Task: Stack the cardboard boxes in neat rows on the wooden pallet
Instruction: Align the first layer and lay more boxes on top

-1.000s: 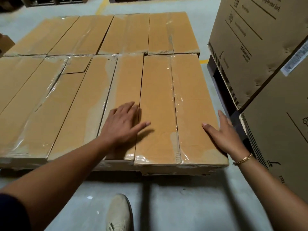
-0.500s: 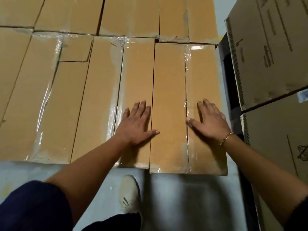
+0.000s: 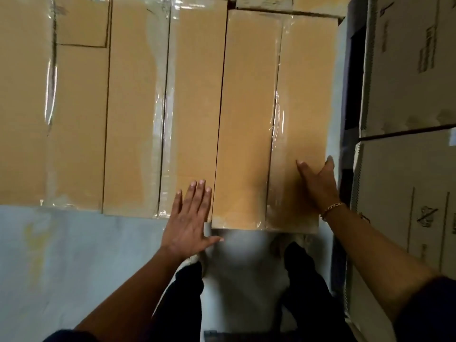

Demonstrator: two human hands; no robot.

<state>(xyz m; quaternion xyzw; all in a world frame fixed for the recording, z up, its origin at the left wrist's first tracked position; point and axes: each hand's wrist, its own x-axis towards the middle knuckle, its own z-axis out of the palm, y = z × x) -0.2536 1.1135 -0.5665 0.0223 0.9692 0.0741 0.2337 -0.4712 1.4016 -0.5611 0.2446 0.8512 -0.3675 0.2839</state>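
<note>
Several long flat cardboard boxes sealed with clear tape lie side by side in a row. The rightmost box [image 3: 276, 119] sticks out a little nearer to me than its neighbours. My right hand [image 3: 318, 186] lies flat on that box's near right corner, fingers straight along its right edge. My left hand [image 3: 190, 218] is spread with straight fingers at the near end of the neighbouring box [image 3: 195, 107], thumb pointing right below the rightmost box's near left corner. The pallet under the boxes is hidden.
Tall stacked cartons [image 3: 409, 70] with printed markings stand close on the right, leaving a narrow dark gap. Grey concrete floor [image 3: 74, 255] lies in front of the boxes. My dark trouser legs [image 3: 308, 280] are below.
The view has come closer over the boxes. My left hand slid back toward the near edge, off the box tops. My right hand shifted to the rightmost box's near right edge.
</note>
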